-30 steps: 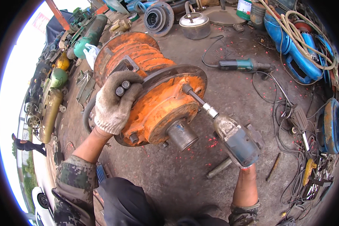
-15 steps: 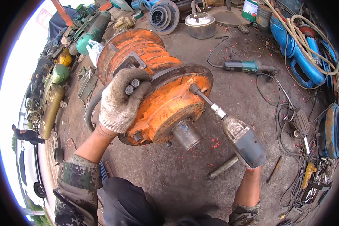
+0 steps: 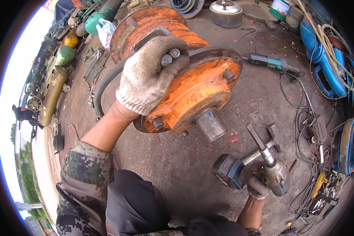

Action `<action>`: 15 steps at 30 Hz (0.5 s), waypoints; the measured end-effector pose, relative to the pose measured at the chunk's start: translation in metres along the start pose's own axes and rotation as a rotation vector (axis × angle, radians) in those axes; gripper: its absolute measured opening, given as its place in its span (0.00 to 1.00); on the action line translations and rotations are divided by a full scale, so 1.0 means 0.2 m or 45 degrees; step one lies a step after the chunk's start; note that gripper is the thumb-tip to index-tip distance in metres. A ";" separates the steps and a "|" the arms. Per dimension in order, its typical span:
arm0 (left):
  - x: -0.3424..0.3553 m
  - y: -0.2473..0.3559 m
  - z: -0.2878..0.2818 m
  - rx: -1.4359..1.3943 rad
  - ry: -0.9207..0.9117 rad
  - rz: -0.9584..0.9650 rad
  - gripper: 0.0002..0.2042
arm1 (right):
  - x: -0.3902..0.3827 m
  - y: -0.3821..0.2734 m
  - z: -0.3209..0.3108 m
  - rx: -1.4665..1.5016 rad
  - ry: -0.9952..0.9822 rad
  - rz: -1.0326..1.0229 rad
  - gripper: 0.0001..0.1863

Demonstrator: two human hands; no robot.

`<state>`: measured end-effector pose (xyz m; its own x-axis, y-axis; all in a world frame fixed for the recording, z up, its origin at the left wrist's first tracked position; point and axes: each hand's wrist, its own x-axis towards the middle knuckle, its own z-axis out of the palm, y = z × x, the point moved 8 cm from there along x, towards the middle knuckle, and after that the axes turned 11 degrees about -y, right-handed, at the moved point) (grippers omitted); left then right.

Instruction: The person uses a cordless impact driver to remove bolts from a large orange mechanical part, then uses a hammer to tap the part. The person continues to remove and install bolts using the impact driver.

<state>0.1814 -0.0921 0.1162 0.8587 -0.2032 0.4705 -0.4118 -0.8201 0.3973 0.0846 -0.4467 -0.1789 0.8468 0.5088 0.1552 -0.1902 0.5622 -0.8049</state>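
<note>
An orange motor-like housing (image 3: pixel 202 84) with a ribbed body, a round flange and a bare steel shaft (image 3: pixel 211 125) fills the middle. My gloved left hand (image 3: pixel 145 74) rests on the flange's upper edge, its fingers curled round two bolts (image 3: pixel 166 59) whose round heads show. Bolts sit in the end cover, one at the upper right (image 3: pixel 229 74) and one at the lower left (image 3: pixel 158 123). Lower right, my gloved right hand (image 3: pixel 257 187) grips a cordless impact wrench (image 3: pixel 277 177). Its long driver bit (image 3: pixel 255 137) points forward, apart from the housing.
A hammer (image 3: pixel 277 137) lies on the floor beyond the wrench. An angle grinder (image 3: pixel 267 61) and tangled cables (image 3: pixel 301 157) are at the right, near blue machines (image 3: pixel 322 67). A lidded pot (image 3: pixel 226 15) stands at the back. Gas cylinders (image 3: pixel 55 94) line the left.
My right hand has drawn the impact wrench off the upper right bolt, down and toward me, turning it. The view has shifted; my left hand stays on the housing with the bolts.
</note>
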 end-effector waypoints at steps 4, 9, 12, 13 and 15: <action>-0.02 0.00 -0.02 0.094 0.044 0.092 0.12 | -0.33 0.41 0.33 0.249 0.127 0.428 0.25; -0.07 0.00 -0.08 0.026 0.137 0.093 0.12 | -0.44 0.85 0.53 0.595 0.365 0.781 0.09; -0.16 -0.02 -0.18 -0.178 0.325 0.017 0.11 | -0.34 0.97 0.56 0.491 0.287 0.667 0.10; -0.22 -0.03 -0.16 -0.405 0.441 -0.074 0.12 | -0.34 0.98 0.46 0.410 0.317 0.608 0.09; -0.40 -0.07 -0.21 -0.842 0.570 -0.165 0.13 | -0.29 1.01 0.48 0.426 0.340 0.587 0.17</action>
<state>0.1054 -0.0418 0.1054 0.7660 0.2203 0.6039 -0.5327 -0.3081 0.7882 -0.0514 -0.3004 -0.2953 0.7274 0.5913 -0.3482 -0.6738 0.5196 -0.5253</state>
